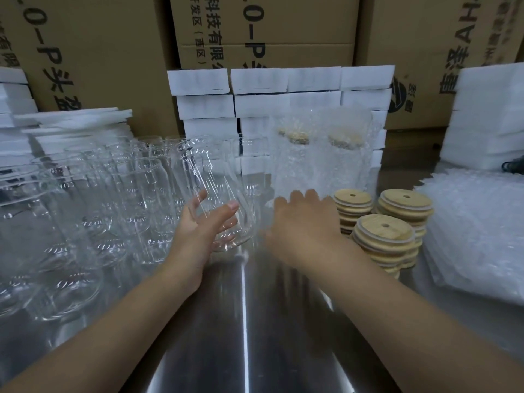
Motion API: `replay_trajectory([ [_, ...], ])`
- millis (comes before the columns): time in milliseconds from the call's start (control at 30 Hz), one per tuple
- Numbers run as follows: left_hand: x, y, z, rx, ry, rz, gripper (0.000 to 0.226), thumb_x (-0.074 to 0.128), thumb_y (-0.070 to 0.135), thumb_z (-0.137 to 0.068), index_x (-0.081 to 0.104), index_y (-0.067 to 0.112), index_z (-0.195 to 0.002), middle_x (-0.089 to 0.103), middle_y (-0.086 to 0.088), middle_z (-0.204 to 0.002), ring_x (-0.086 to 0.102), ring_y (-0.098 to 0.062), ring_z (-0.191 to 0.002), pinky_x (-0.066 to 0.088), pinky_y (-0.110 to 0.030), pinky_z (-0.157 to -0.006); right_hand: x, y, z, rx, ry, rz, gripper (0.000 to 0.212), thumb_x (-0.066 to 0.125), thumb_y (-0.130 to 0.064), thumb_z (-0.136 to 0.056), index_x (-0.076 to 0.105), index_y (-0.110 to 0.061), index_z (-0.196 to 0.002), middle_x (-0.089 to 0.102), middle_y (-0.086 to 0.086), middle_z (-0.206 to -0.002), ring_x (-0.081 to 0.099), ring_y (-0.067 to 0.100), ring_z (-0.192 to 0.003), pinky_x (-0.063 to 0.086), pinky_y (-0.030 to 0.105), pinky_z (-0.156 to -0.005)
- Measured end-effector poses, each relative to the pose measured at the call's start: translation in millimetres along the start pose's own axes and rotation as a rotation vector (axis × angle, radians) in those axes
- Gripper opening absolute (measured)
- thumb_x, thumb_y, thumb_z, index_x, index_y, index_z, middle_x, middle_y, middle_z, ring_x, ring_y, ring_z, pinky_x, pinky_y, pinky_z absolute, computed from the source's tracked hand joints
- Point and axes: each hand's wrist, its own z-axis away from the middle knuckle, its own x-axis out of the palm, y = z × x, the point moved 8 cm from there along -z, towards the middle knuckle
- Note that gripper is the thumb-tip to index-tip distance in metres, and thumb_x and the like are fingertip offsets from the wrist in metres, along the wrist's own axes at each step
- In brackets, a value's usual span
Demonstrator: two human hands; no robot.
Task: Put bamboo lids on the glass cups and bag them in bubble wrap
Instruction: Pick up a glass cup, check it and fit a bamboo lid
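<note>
Glass cup (224,191), bare, no lid: held at the middle of the scene and tilted, its mouth leaning far and left. My left hand (198,225) grips it low down, with fingers and thumb curled round the base end. I cannot tell whether the base touches the steel table (246,321).

My right hand (303,222) is motion-blurred, palm down with fingers stretched out, grasping nothing. It sits between the held cup and the bamboo lids (382,231).

The lids stand in three stacks to the right of that hand, each lid with a small hole. Right of them lies a pile of bubble wrap bags (476,231).

On the left, many more unlidded cups (99,199) stand crowded together. Far centre, two bagged cups (320,148) stand upright in bubble wrap, bamboo lids showing through.

Behind them are stacked white foam blocks (283,92), then cardboard boxes (269,32) with printed characters.
</note>
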Motion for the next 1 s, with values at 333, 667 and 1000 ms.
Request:
replay_trajectory([
  [333,11.0,8.2,8.4,0.093,-0.057,-0.107,0.092,0.077,0.033,-0.058,0.034,0.032,-0.139,0.074,0.006,-0.097,0.069,-0.017,-0.102,0.055,-0.043,-0.089,25.6,3.5,8.4,0.076,-0.305,0.205,0.045,0.045,-0.015,-0.097,0.041,-0.010,-0.141,0.038,0.015,-0.143,0.041,0.039,-0.129,0.048,0.049,-0.095],
  [667,11.2,10.7,9.7,0.114,-0.070,-0.127,0.104,0.081,0.047,-0.042,0.035,0.038,-0.134,0.069,0.000,-0.109,0.069,-0.016,-0.102,0.056,-0.038,-0.085,28.6,3.0,1.4,0.078,-0.240,0.253,0.047,0.049,-0.020,-0.095,0.039,-0.012,-0.140,0.037,0.013,-0.138,0.042,0.036,-0.125,0.040,0.043,-0.099],
  [1000,10.4,10.9,10.0,0.114,-0.069,-0.121,0.104,0.080,0.051,-0.039,0.036,0.039,-0.133,0.070,0.002,-0.105,0.070,-0.012,-0.096,0.057,-0.028,-0.072,30.9,7.8,0.4,0.073,-0.266,0.303,0.044,0.043,-0.018,-0.097,0.040,-0.012,-0.140,0.035,0.014,-0.142,0.042,0.036,-0.126,0.041,0.043,-0.100],
])
